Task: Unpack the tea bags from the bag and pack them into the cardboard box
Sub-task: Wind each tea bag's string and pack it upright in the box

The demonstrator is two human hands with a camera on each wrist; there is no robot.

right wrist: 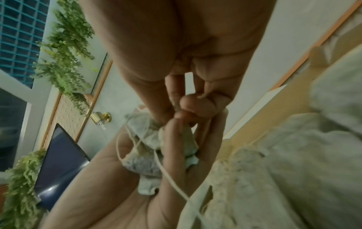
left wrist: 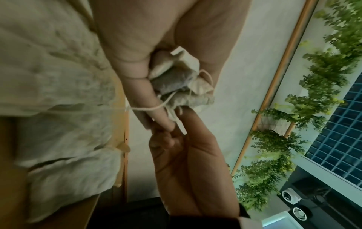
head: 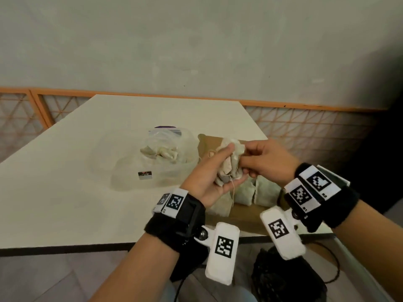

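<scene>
Both wrists, each strapped with black bands carrying white marker tags, sit closest to the head camera. Left hand [head: 209,182] lies palm up, its grip curled around a crumpled bunch of tea bags [head: 231,166] with thin strings trailing down. Right hand [head: 266,162] comes in from three o'clock, and its fingertips [right wrist: 188,116] pinch at that same bunch, so the two hands touch around it.

Directly beneath them lies the cardboard box [head: 235,216], open, with a row of tea bags [head: 257,190] already standing inside it. Just beside the box, at nine o'clock of it, a clear plastic zip bag [head: 152,158] slumps on the white tabletop [head: 76,182], and more pale tea bags [head: 160,152] show through its film. A small printed label [head: 145,175] shows on the bag's near side. Beyond the tabletop, at twelve o'clock, an orange lattice rail [head: 305,123] runs along a grey wall.
</scene>
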